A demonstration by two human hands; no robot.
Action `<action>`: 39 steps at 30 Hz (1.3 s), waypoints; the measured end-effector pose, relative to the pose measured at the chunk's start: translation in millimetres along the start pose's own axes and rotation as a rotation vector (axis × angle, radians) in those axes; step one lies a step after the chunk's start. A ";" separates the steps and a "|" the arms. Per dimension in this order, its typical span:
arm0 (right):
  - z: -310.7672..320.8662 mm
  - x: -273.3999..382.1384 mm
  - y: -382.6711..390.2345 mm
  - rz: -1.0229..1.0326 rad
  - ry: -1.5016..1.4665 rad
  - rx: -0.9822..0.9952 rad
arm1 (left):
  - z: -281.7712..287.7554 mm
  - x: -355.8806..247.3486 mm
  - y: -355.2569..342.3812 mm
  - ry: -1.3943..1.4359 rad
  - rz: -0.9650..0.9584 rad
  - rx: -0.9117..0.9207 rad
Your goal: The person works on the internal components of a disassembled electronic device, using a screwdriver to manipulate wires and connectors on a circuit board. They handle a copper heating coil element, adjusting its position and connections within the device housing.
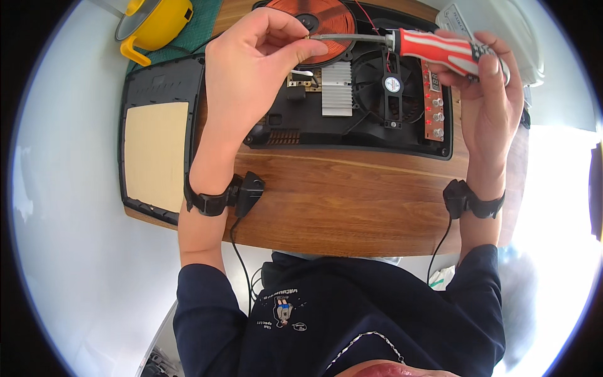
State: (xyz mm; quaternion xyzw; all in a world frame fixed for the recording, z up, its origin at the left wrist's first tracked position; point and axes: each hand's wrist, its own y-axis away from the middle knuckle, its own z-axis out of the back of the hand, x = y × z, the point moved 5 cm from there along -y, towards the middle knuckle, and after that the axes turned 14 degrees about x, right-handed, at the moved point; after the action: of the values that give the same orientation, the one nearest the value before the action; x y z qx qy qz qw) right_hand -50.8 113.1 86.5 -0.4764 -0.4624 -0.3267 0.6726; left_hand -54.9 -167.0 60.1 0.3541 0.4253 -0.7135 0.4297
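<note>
Screwdriver (440, 51), red/white striped handle, lies roughly horizontal above the far part of the opened induction cooker base (352, 135), tip pointing left. Right hand (487, 94) is closed around the handle, fingers wrapped over it. Left hand (251, 69) has thumb + forefinger pinched shut at the shaft tip (309, 38); something small may be between them, prob. a screw, too small to tell.

Judgement: step looks like seating a small part on the bit. To do it well: keep the shaft level, steady the handle w/ the right hand, let the left do the fine work, and keep the pinch right over the open housing so a drop lands inside, not on the table.

Under the hands: copper coil (314, 19) at far side, finned heatsink (337, 94) in the middle, black fan (392, 88) just right of it, control board w/ red LEDs (433, 107) at the right end. Red wires run over the fan, near the shaft, so snag risk.

Room: bare wooden table (352, 201) near side of the base is open. Cooker top panel (157, 151) lies face down left, overhanging the table's left edge. Yellow pot (157, 22) far left, well apart. White box (502, 25) crowds the far right, close behind the right hand.
</note>
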 end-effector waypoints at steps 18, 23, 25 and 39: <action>-115.2 93.8 -82.4 -0.230 0.812 0.391 | -6.1 21.7 5.8 -0.613 0.070 0.395; -115.0 83.6 -76.0 -0.024 0.813 0.442 | -4.9 28.9 7.8 -0.628 0.107 0.338; -121.8 73.2 -68.5 0.094 0.851 0.370 | -5.7 31.9 8.4 -0.633 0.106 0.322; -115.2 66.7 -66.5 0.156 0.887 0.377 | -21.0 49.2 2.5 -0.667 0.025 0.311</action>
State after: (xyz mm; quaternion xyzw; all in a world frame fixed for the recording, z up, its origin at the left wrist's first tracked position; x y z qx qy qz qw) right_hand -49.6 -17.6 157.7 -0.1944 -0.1455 -0.3574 0.9018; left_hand -68.3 -163.9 8.4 0.1684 0.1438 -0.8406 0.4944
